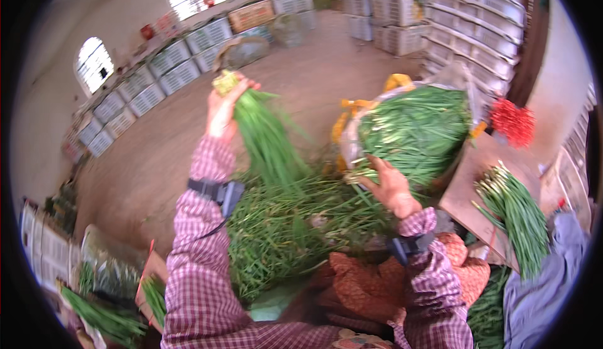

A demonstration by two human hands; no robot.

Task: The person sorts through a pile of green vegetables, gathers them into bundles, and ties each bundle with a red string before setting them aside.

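Note:
My left hand [225, 109] is raised and grips a bunch of green chives [266, 137] by its pale stem ends. The leaves hang down to the right and are blurred. My right hand [390, 186] is at the near left rim of a pale sack [349, 144] packed with more chives [414, 127]. Its thumb and fingers are spread about some pale stems there; whether they grip them is unclear. Between and below my hands lies a heap of loose chive leaves [282, 226].
A tied-looking bunch of chives [513, 212] lies on a board [464, 196] at right, near a red fluffy item [512, 122]. More chives [103, 318] lie at lower left. Stacked plastic crates [179, 76] line the wall, and taller crate stacks [471, 24] stand behind the sack.

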